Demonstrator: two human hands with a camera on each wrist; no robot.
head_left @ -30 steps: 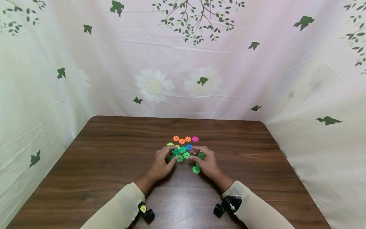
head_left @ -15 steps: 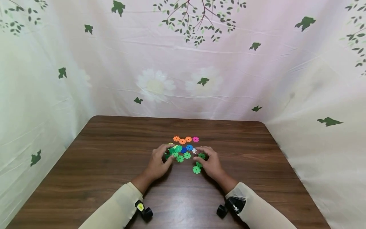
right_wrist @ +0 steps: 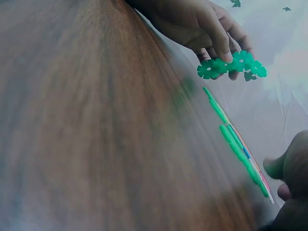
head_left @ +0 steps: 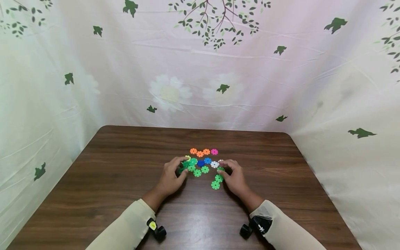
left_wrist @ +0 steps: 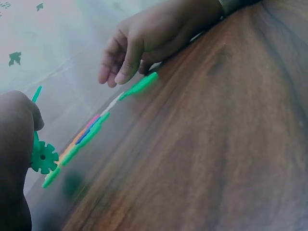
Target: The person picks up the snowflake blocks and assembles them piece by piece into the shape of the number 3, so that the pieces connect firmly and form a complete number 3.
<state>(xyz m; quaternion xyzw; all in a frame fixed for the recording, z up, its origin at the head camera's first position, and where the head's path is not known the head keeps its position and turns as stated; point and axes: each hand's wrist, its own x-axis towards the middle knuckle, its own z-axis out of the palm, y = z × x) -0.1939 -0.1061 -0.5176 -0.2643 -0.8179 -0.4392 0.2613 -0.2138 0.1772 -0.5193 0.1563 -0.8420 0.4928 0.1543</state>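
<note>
Several green flower-shaped interlocking discs [right_wrist: 247,61], joined in a chain, are pinched by my left hand [head_left: 169,176] above the table. My right hand [head_left: 236,176] hovers with fingers loosely bent beside a short row of green discs [head_left: 215,185]; in the left wrist view nothing shows between its fingers. Flat on the wood between the hands lie more green discs [head_left: 197,173], dark blue [head_left: 200,163] and lighter blue discs [head_left: 207,160], and a white disc [head_left: 214,164]. A yellow disc [head_left: 188,158] is partly hidden by my left fingers.
Behind the hands, orange discs [head_left: 200,153] and a pink disc [head_left: 214,151] lie in a row. The brown wooden table [head_left: 93,194] extends on both sides. A patterned cloth [head_left: 193,69] hangs around its far and side edges.
My left hand has drawn left with the green chain, uncovering the dark blue disc. My right hand has shifted slightly right, so the white disc and more of the green row show.
</note>
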